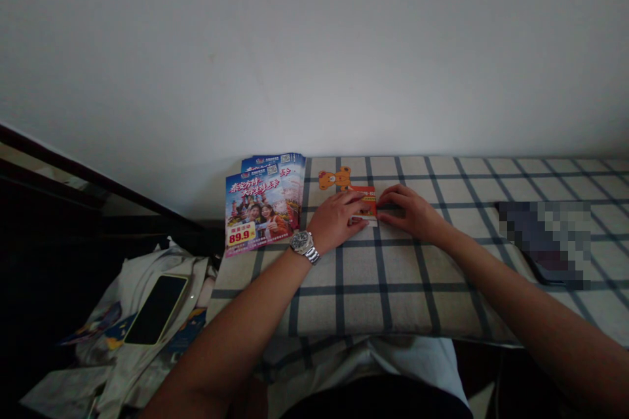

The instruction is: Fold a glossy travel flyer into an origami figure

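Note:
A small folded leaflet (pixel 369 193), orange-red with a white lower edge, lies on the checked cloth. My left hand (pixel 337 217), wearing a metal watch (pixel 303 245) at the wrist, rests over it with spread fingers and covers much of it. At the leaflet's right edge is my right hand (pixel 407 211), its thumb and fingertips bent together on the paper. An orange bear figure (pixel 335 178) shows just beyond my left fingers; whether it is part of the cloth or separate I cannot tell. Left of my hands sits a stack of printed flyers (pixel 260 206), blue and pink.
The checked cloth (pixel 403 301) covers a surface against a white wall (pixel 344 46). A dark, partly pixelated flat object (pixel 545 249) lies at the right. Below the left edge, a phone (pixel 156 309) rests on a white bag (pixel 132 275).

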{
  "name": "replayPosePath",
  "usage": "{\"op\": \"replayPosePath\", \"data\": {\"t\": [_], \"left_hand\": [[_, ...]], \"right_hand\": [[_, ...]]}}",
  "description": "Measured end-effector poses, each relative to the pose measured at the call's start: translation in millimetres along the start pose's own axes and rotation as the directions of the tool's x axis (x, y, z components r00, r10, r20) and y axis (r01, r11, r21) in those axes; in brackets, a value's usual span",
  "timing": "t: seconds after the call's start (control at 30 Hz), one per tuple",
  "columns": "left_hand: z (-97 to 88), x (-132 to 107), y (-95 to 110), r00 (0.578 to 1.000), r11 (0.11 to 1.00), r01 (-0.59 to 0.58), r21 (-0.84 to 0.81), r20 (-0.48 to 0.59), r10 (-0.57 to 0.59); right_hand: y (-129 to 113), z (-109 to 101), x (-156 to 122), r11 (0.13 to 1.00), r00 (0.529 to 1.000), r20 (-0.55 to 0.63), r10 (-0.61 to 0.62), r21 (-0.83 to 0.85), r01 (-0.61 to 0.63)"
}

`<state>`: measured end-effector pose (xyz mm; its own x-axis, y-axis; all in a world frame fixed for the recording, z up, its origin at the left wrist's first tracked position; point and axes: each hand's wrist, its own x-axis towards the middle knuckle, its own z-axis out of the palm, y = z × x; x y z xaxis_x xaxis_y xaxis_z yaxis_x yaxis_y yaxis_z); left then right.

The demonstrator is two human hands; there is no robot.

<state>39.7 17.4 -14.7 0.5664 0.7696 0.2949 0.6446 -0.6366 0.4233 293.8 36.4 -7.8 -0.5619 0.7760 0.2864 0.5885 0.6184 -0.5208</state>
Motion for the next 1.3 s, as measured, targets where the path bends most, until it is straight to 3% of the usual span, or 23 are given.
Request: {"op": "replayPosePath", "data": {"t": [0.13,0.47,0.63,1.07,1.3], "left_hand": [[0.9,0,-2,1.0,1.0,-0.013,-0.011,-0.002,0.013],[-0.1,0,0,1.0,1.0,-0.019,-0.003,-0.002,0.019],[1.4,-1,-1,1.0,1.0,-0.022,0.006,-0.007,0.022],[0.2,-1,-1,1.0,1.0,-0.02,0.017,-0.005,0.021],[0.3,-3,-2,0.999,0.998,-0.047,0.03,-0.003,0.047]], "right_hand": [[-1,2,8,0.991,0.991,-0.037,0.131,0.004,-0.131],[-7,7,24,0.96,0.989,-0.03,0.143,-0.24,-0.146],[1,8,40,0.928,0.985,-0.074,0.153,-0.332,-0.169],[3,16,48,0.884,0.974,-0.147,0.171,-0.413,-0.218],[9,13,45,0.943,0.972,-0.177,0.152,-0.269,-0.196]]}}
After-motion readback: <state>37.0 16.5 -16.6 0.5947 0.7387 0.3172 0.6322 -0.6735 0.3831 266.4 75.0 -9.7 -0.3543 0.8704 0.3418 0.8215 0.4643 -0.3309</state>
